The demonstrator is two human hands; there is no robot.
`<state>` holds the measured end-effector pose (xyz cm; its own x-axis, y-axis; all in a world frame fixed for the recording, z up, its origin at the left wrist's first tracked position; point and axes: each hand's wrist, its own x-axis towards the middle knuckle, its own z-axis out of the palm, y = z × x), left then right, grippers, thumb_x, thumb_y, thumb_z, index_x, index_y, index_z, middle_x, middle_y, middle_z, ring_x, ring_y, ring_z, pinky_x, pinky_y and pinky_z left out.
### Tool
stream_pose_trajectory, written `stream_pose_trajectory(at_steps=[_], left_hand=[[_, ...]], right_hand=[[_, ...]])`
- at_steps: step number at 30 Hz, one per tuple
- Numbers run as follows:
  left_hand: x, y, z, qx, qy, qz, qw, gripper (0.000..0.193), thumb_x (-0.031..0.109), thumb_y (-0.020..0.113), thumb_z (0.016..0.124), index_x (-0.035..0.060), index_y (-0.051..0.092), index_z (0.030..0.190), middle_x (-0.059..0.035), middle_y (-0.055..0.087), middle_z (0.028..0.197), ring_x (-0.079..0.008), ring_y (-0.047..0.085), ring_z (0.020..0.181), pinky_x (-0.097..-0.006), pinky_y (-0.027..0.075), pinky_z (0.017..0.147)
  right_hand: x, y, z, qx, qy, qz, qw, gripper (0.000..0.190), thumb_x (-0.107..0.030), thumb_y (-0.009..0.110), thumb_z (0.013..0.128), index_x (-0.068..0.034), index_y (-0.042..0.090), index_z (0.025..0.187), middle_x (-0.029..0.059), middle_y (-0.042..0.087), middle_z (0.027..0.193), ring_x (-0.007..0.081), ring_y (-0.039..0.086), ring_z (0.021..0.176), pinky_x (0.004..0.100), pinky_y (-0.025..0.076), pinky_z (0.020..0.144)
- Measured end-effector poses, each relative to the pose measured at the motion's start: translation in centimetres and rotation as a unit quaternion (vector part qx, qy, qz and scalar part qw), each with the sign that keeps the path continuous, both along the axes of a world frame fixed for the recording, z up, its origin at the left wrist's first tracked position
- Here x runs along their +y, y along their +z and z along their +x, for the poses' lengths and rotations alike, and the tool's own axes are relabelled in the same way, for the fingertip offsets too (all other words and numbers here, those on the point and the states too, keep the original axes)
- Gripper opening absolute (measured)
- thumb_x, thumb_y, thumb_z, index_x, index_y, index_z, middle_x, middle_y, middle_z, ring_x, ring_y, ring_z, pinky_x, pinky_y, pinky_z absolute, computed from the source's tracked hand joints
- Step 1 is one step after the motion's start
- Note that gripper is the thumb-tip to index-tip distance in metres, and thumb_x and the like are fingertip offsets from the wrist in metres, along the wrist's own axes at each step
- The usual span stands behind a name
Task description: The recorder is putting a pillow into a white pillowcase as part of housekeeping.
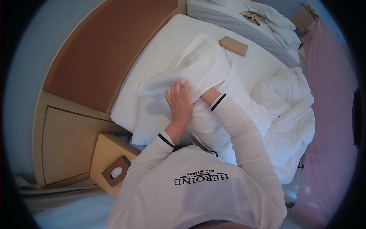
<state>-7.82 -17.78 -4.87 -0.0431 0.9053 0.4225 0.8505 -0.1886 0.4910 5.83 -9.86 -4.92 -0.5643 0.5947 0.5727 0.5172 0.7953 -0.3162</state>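
Note:
My left hand (180,104) lies palm down on white fabric, fingers spread, with a ring on one finger. This loose white cloth (204,67), which looks like a pillowcase or cover, is bunched up over the bed in front of me. My right wrist (211,96) goes in under a fold of the cloth, so the right hand itself is hidden and its grip does not show. Below the left hand, a white pillow (143,130) reaches over the near edge of the bed. More white bedding (213,131) bulges between my forearms.
A rumpled white duvet (288,108) lies on the right. Across the white sheet (251,67) is a tan case (234,45). A brown headboard (111,54) and a wooden nightstand (107,146) with a brown box (123,164) stand left. Beyond are another mattress (243,31) and a pink curtain (328,114).

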Motion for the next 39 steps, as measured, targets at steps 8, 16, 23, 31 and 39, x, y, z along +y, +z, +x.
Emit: stream_pose_trajectory(at_steps=[8, 16, 23, 31, 39], left_hand=[[4.7, -2.0, -2.9, -0.027, 0.124, -0.083, 0.988, 0.067, 0.006, 0.06, 0.067, 0.0158, 0.033, 0.127, -0.0153, 0.015, 0.137, -0.033, 0.013, 0.128, -0.0559, 0.017, 0.096], [4.5, -5.3, -7.1, -0.256, -0.103, -0.244, 0.93, 0.038, 0.012, 0.055, 0.073, 0.013, 0.052, 0.111, -0.0132, 0.052, 0.112, -0.0286, 0.049, 0.103, -0.0318, 0.041, 0.084], [4.8, -8.9, -5.6, -0.058, -0.024, -0.251, 0.966, 0.028, 0.023, 0.05, 0.077, 0.0165, 0.056, 0.104, -0.0122, 0.059, 0.096, -0.0299, 0.056, 0.089, -0.036, 0.044, 0.072], [5.6, -4.9, -3.1, -0.268, -0.047, -0.082, 0.959, 0.031, 0.006, 0.054, 0.07, 0.009, 0.055, 0.101, -0.0134, 0.059, 0.093, -0.0324, 0.056, 0.086, -0.035, 0.044, 0.073], [5.3, 3.1, 0.1, -0.166, -0.134, 0.153, 0.965, 0.024, -0.001, 0.054, 0.063, 0.0032, 0.058, 0.086, -0.0126, 0.058, 0.079, -0.0297, 0.055, 0.071, -0.0352, 0.045, 0.064]], right_hand=[[2.0, -1.0, -4.1, 0.022, -0.059, 0.066, 0.996, 0.022, -0.02, 0.052, 0.074, -0.009, 0.06, 0.091, 0.0118, 0.06, 0.091, 0.0279, 0.054, 0.092, 0.0348, 0.042, 0.081], [-1.6, 1.8, 0.8, -0.185, 0.01, -0.196, 0.963, 0.017, -0.014, 0.056, 0.067, -0.006, 0.061, 0.081, 0.0135, 0.06, 0.08, 0.0326, 0.056, 0.073, 0.0401, 0.045, 0.065], [-9.1, 3.7, 0.4, 0.002, 0.185, -0.259, 0.948, 0.015, -0.004, 0.058, 0.06, -0.01, 0.059, 0.074, 0.0055, 0.057, 0.07, 0.0266, 0.053, 0.068, 0.0351, 0.04, 0.064], [-10.4, 1.2, -1.3, 0.022, 0.127, -0.173, 0.976, 0.017, -0.002, 0.059, 0.057, -0.013, 0.055, 0.07, 0.0008, 0.05, 0.061, 0.0213, 0.049, 0.062, 0.032, 0.037, 0.062], [-9.9, 2.2, -3.6, 0.052, 0.17, -0.169, 0.969, 0.019, -0.002, 0.055, 0.061, -0.009, 0.058, 0.078, 0.0049, 0.057, 0.079, 0.0236, 0.052, 0.082, 0.0331, 0.039, 0.074]])
